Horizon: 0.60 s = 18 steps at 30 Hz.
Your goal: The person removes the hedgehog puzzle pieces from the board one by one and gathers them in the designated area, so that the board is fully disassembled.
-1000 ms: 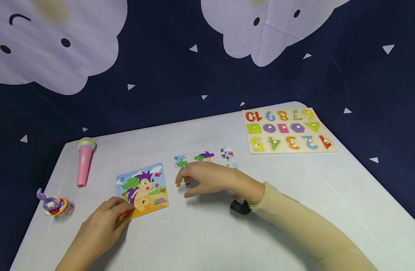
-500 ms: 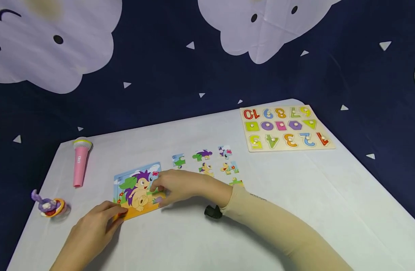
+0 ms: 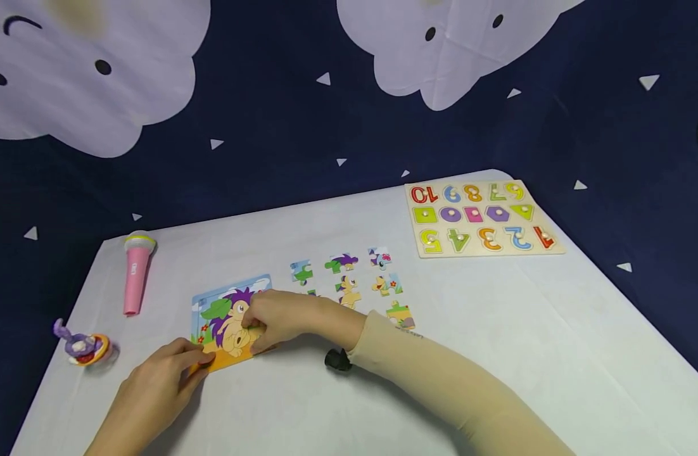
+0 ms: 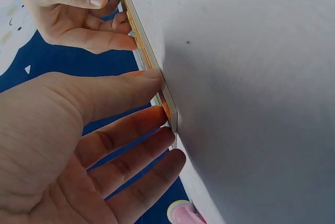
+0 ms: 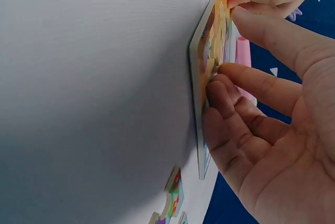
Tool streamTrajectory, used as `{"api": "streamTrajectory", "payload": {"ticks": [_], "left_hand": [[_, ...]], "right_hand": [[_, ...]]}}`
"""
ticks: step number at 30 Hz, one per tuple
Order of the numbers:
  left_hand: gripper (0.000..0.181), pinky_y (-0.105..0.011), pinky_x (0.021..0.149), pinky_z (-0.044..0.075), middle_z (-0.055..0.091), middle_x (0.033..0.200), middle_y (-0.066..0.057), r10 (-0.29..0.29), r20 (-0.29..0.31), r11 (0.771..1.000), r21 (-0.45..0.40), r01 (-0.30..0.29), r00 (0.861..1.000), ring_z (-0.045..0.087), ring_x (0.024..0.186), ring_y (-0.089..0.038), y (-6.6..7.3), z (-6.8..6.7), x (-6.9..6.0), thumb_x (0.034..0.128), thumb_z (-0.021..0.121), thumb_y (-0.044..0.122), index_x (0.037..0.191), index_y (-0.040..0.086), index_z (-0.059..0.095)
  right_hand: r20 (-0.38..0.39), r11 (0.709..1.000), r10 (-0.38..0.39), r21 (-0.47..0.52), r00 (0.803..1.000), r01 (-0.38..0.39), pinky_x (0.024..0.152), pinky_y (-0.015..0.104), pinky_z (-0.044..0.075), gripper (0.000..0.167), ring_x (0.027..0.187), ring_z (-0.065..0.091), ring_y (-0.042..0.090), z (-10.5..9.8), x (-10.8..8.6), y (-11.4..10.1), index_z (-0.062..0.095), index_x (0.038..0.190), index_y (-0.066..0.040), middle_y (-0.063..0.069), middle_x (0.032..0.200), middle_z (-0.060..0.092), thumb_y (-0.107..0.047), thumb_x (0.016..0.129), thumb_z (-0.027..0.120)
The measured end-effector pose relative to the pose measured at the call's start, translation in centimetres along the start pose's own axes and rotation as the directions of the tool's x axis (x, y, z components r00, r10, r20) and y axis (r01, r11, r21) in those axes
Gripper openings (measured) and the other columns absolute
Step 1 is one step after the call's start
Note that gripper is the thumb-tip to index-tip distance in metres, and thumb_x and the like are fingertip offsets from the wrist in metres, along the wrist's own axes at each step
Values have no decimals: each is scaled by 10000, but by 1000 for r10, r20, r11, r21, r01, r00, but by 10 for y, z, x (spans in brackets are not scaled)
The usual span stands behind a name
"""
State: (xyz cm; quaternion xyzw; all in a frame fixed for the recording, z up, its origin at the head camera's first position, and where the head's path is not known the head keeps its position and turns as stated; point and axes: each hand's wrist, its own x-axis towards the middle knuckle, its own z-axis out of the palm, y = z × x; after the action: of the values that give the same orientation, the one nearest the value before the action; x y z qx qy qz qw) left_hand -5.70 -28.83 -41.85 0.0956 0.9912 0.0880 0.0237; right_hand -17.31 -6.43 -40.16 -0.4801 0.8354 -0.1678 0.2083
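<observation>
A square picture puzzle board (image 3: 226, 362) with a purple-haired hedgehog lies flat on the white table, left of centre. My left hand (image 3: 158, 383) grips its near left corner between thumb and fingers. In the left wrist view, the thumb lies against the edge of the board (image 4: 168, 103). Over the board's right half is my right hand (image 3: 280, 315), bent fingers touching the picture. The right wrist view shows fingertips on the face of the board (image 5: 207, 51), with nothing visible held. Right of the board lie several loose jigsaw pieces (image 3: 349, 292); my right forearm hides some.
At the back right lies a wooden number and shape board (image 3: 480, 221). A pink toy microphone (image 3: 136, 275) is at the left, with a small purple toy (image 3: 87, 348) in front of it. A dark patterned cloth (image 3: 269, 126) hangs behind the table (image 3: 554, 329).
My right hand has moved left from over the loose pieces onto the board's right half. My left hand stays at the board's corner.
</observation>
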Motion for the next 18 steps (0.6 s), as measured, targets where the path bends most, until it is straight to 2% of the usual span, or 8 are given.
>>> {"api": "streamTrajectory", "payload": {"ticks": [4, 7, 14, 18], "left_hand": [[246, -503, 767, 663, 719, 982, -25, -11, 6, 1000, -8, 11, 1000, 623, 822, -174, 0, 0, 2, 815, 937, 109, 1048, 114, 859], [242, -507, 776, 665, 717, 983, -26, -20, 21, 1000, -13, 20, 1000, 620, 824, -175, 0, -1, 3, 820, 932, 107, 1051, 112, 858], [232, -492, 735, 646, 702, 976, -6, -26, 23, 1000, -18, 26, 999, 602, 811, -169, -2, -2, 2, 816, 937, 123, 1034, 132, 858], [227, -495, 749, 647, 698, 973, -2, -23, 33, 999, -22, 24, 999, 595, 816, -170, -1, -2, 3, 824, 930, 121, 1039, 135, 858]], "right_hand": [[-2, 1000, 13, -6, 1000, -13, 714, 132, 376, 440, 832, 498, 52, 0, 2, -1, 765, 1327, -84, -51, 976, 725, -303, 954, 844], [-3, 999, 27, -26, 1000, -27, 770, 124, 425, 445, 879, 536, 52, 1, 3, -2, 771, 1316, -95, -47, 1065, 765, -323, 943, 855], [1, 996, 62, -66, 998, -62, 744, 150, 402, 444, 887, 519, 69, 2, 6, -7, 746, 1243, -109, -63, 925, 615, -368, 910, 884], [-7, 990, 91, -106, 996, -91, 748, 156, 391, 449, 911, 499, 68, 4, 6, -9, 726, 1224, -125, -78, 938, 571, -380, 896, 895]]}}
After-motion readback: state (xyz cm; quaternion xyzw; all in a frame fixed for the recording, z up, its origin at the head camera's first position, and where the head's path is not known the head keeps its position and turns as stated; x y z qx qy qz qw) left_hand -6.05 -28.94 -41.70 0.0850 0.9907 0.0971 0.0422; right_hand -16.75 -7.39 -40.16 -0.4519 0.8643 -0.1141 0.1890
